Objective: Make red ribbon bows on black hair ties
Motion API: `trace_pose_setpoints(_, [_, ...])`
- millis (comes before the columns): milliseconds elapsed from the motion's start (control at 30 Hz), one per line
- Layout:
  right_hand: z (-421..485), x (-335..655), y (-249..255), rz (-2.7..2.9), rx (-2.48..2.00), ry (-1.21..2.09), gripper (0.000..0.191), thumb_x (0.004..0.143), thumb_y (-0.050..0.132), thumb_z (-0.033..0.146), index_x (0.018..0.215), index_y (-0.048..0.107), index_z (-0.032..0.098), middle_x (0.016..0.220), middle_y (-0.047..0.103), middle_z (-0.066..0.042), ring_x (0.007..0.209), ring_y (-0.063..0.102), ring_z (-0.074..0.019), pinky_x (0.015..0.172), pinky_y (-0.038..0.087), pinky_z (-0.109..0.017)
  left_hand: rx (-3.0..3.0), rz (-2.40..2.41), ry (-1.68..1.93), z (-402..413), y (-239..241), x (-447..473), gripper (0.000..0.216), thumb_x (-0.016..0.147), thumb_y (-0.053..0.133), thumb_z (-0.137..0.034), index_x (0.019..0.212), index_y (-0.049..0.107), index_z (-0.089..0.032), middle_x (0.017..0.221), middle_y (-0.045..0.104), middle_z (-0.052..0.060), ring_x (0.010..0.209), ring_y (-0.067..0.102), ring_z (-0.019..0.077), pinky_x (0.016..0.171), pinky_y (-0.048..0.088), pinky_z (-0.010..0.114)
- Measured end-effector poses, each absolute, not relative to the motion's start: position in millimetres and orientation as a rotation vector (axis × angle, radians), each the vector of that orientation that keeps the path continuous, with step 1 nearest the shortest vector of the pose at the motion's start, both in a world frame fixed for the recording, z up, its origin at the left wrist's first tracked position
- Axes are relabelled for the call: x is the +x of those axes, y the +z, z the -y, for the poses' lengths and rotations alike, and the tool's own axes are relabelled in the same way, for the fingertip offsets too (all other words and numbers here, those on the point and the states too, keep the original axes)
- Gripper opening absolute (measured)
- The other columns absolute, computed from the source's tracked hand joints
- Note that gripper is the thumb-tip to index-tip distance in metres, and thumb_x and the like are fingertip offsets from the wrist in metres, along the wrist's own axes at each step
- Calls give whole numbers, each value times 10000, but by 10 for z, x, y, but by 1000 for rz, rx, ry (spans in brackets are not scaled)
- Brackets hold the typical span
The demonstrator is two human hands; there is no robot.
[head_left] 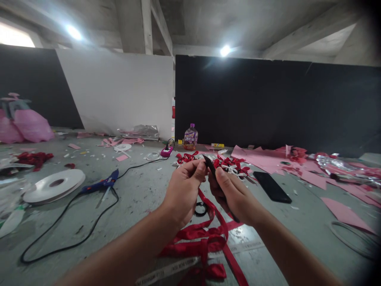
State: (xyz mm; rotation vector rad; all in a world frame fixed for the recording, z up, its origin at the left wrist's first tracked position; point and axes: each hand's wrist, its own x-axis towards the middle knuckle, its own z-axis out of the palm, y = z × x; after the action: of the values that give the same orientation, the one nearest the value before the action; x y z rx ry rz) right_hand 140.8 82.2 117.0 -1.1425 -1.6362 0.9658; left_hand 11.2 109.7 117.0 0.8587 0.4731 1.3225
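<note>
My left hand [182,188] is closed in a pinch at about the middle of the view, its fingertips pressed on the end of a red ribbon [205,238] that trails down to a loose pile on the floor. My right hand [233,194] is wrapped round a pair of black scissors [210,163], whose blades point up and left toward the left hand's fingertips. Behind both hands lies a heap of red ribbon bows [229,163].
A black phone [271,186] lies right of the hands. A blue glue gun [102,183] with its black cord, and a white tape roll [55,184], sit at left. Pink paper sheets [268,161], a small bottle [190,137] and scraps lie on the grey floor. Dark panels stand behind.
</note>
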Motion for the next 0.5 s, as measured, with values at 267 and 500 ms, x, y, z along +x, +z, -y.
trace_pose_setpoints(267, [-815, 1421, 1171, 1629, -1143, 1042, 533, 934, 316, 701, 690, 366, 229, 581, 295, 66, 443, 228, -82, 350, 203, -227, 863, -470, 1341, -1114, 1172, 96, 235, 693, 844, -329, 782, 733, -142, 721, 650, 0, 691, 535, 81, 707, 436, 196])
trace_pose_setpoints(500, [-818, 1421, 1171, 1633, -1129, 1015, 530, 942, 324, 686, 681, 362, 227, 578, 300, 64, 436, 249, -79, 353, 199, -227, 875, -440, 1319, -1110, 1165, 99, 306, 645, 871, -378, 770, 726, -138, 706, 643, -6, 665, 506, 73, 678, 423, 181])
